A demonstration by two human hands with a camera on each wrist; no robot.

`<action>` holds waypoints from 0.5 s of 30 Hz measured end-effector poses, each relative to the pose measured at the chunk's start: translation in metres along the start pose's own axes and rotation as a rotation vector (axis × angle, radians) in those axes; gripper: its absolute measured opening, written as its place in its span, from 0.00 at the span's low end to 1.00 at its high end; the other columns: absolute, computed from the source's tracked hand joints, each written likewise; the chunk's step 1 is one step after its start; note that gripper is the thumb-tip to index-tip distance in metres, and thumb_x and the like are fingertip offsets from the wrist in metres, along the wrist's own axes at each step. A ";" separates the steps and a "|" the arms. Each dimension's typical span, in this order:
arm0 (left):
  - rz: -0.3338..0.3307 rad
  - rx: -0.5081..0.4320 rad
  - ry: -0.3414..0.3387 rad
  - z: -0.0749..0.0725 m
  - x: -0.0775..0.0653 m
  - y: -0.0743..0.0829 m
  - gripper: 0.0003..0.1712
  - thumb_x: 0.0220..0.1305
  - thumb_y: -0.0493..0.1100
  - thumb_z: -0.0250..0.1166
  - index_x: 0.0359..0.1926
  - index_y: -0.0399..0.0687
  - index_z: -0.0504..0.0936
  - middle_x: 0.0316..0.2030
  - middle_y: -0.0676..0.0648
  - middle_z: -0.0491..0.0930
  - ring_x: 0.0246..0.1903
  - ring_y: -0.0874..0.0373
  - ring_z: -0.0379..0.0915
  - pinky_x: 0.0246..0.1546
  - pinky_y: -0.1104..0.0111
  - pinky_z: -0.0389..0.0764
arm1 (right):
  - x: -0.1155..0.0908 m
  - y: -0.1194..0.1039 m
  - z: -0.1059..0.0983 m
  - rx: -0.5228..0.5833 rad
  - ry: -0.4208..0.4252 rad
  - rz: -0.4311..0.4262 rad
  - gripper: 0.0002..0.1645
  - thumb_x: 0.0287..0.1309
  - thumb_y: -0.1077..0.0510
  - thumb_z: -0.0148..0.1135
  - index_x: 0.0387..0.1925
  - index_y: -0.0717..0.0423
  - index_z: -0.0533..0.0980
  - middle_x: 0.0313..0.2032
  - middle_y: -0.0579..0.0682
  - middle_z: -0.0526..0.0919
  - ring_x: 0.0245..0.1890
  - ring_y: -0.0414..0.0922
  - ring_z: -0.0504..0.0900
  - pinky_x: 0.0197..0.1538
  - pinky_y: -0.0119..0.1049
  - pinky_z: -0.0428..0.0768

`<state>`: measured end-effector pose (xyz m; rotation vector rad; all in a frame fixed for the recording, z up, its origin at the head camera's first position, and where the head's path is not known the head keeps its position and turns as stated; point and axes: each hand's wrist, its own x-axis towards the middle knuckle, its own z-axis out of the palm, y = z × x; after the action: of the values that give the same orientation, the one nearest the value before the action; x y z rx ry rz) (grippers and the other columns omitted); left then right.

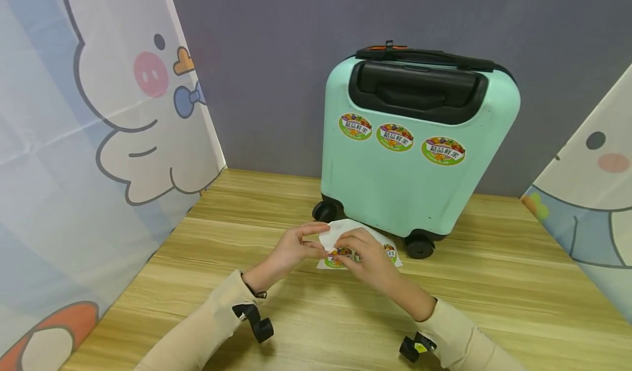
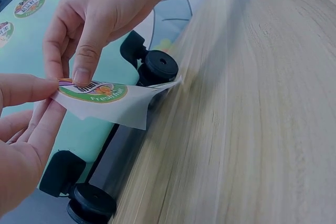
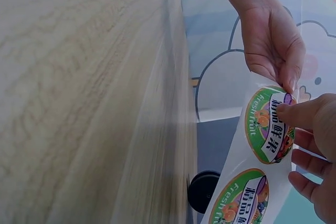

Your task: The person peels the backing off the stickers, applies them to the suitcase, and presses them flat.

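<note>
A white sheet of oval fruit stickers (image 1: 336,231) is held up in front of the suitcase, part of it folded up pale. My left hand (image 1: 290,252) pinches the sheet's left end between thumb and fingers. From the other side, my right hand (image 1: 371,261) grips at the end sticker (image 3: 257,124), its thumb on the printed face near the edge. A second sticker (image 3: 241,198) follows along the strip in the right wrist view. Behind stands an upright mint-green suitcase (image 1: 380,190) with three like stickers in a row across its front.
The suitcase's black wheels (image 1: 419,247) rest on the wood-grain table (image 1: 247,206) just behind the sheet. A dark grey panel (image 1: 257,85) rises at the back. Cartoon-printed cloths (image 1: 44,140) hang on both sides. Each sleeve carries a black strap mount (image 1: 259,324).
</note>
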<state>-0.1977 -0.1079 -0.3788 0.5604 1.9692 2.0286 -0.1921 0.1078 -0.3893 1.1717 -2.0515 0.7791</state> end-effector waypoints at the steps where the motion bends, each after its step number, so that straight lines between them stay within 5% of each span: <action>1: 0.003 0.001 -0.002 0.000 0.000 0.000 0.31 0.61 0.23 0.63 0.66 0.25 0.69 0.70 0.34 0.60 0.44 0.51 0.83 0.46 0.66 0.83 | 0.000 0.000 0.000 -0.001 -0.001 0.001 0.19 0.37 0.65 0.82 0.35 0.58 0.82 0.39 0.50 0.82 0.41 0.46 0.79 0.43 0.30 0.79; 15: -0.019 -0.009 0.015 0.001 -0.003 0.001 0.32 0.60 0.24 0.62 0.66 0.25 0.68 0.70 0.33 0.58 0.40 0.53 0.84 0.44 0.68 0.83 | -0.001 -0.002 -0.002 0.053 -0.013 0.035 0.17 0.40 0.74 0.77 0.31 0.57 0.82 0.36 0.49 0.82 0.37 0.45 0.80 0.36 0.34 0.82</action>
<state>-0.1951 -0.1086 -0.3784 0.5237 1.9650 2.0350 -0.1900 0.1090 -0.3881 1.1755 -2.0788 0.8496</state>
